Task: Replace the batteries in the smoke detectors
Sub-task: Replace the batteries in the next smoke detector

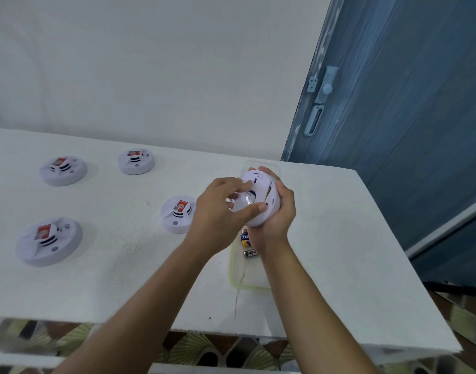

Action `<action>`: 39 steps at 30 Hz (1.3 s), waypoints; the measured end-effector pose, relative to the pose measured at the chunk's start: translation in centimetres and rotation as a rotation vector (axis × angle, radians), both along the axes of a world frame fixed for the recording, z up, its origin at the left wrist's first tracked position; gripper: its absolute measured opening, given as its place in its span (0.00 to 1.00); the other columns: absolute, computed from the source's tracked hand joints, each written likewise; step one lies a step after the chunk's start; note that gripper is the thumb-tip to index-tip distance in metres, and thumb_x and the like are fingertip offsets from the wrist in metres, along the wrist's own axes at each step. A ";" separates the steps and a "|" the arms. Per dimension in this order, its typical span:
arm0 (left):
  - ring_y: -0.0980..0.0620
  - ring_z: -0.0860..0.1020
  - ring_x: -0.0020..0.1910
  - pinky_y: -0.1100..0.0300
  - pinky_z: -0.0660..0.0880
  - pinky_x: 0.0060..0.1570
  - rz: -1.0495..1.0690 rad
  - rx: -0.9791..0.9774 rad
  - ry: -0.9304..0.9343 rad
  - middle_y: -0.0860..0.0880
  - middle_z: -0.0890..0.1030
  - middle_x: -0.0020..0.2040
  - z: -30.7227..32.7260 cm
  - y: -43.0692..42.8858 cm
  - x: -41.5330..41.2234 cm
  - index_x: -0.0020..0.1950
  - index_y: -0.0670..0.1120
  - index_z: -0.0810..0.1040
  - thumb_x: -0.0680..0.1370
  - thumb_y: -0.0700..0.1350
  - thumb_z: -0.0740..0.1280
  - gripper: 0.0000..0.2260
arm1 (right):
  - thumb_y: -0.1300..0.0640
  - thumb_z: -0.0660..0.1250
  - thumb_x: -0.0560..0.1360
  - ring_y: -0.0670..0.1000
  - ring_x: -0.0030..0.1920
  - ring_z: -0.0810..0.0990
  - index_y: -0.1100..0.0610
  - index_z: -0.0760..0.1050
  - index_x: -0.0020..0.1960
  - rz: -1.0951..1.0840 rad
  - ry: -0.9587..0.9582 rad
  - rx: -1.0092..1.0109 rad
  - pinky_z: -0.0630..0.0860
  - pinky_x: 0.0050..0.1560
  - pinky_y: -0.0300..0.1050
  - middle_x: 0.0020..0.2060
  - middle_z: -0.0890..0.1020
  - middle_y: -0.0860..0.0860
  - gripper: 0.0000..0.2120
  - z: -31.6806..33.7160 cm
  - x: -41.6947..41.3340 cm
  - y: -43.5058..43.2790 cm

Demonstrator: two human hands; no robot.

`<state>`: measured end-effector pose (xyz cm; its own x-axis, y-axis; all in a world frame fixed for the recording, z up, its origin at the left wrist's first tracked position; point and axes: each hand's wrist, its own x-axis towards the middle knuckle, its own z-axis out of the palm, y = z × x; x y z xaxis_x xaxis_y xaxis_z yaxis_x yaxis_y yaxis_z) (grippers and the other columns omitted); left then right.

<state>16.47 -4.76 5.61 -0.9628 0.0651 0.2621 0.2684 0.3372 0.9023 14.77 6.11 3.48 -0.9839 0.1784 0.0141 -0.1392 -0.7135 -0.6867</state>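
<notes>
A white round smoke detector is held up above the table with its back side facing me. My right hand cups it from below and the right, fingers curled round its rim. My left hand grips its back plate, thumb and fingers curled on the plate's edge. Under my hands lies a clear shallow tray with loose batteries in it. Several more white detectors with red stickers, such as the nearest detector, lie on the white table.
Other detectors sit at the left front, left back and middle back. A blue door with a latch stands to the right. The table's front edge runs near the bottom, with patterned floor below.
</notes>
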 end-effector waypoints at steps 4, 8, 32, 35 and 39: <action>0.58 0.77 0.53 0.64 0.77 0.50 -0.013 -0.018 0.001 0.55 0.76 0.57 0.0 -0.3 -0.2 0.56 0.54 0.79 0.68 0.49 0.78 0.18 | 0.49 0.59 0.72 0.54 0.47 0.82 0.59 0.77 0.57 0.002 -0.005 -0.006 0.81 0.43 0.46 0.49 0.82 0.56 0.20 0.3 0.2 -0.3; 0.58 0.77 0.51 0.64 0.76 0.50 0.019 -0.043 0.010 0.55 0.75 0.57 -0.2 -0.1 0.0 0.55 0.55 0.78 0.71 0.51 0.76 0.16 | 0.48 0.58 0.73 0.54 0.47 0.82 0.58 0.77 0.56 0.009 -0.012 0.022 0.81 0.44 0.45 0.48 0.82 0.55 0.19 0.3 0.2 -0.4; 0.57 0.80 0.51 0.53 0.81 0.51 0.107 0.186 -0.114 0.56 0.81 0.54 1.2 -0.5 0.6 0.61 0.51 0.78 0.64 0.57 0.76 0.28 | 0.50 0.57 0.74 0.60 0.53 0.78 0.60 0.76 0.58 -0.003 0.077 0.142 0.79 0.48 0.51 0.53 0.79 0.59 0.20 0.2 0.3 -1.5; 0.61 0.78 0.52 0.60 0.78 0.52 0.109 0.096 -0.056 0.56 0.79 0.57 1.1 -0.5 0.7 0.63 0.52 0.76 0.66 0.56 0.76 0.27 | 0.49 0.57 0.74 0.59 0.52 0.78 0.61 0.75 0.59 0.012 0.065 0.104 0.78 0.47 0.50 0.52 0.78 0.60 0.21 0.4 0.4 -1.5; 0.63 0.77 0.52 0.66 0.75 0.50 0.099 0.011 0.003 0.56 0.77 0.57 1.0 -0.5 0.5 0.64 0.52 0.76 0.69 0.53 0.77 0.25 | 0.49 0.58 0.72 0.56 0.49 0.80 0.60 0.76 0.57 0.034 0.041 0.056 0.80 0.46 0.47 0.49 0.80 0.57 0.20 0.5 0.6 -1.3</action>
<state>17.00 -5.23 6.64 -0.9636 -0.0330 0.2652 0.2370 0.3527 0.9052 15.33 4.77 4.01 -0.9877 0.1426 0.0634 -0.1442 -0.6787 -0.7201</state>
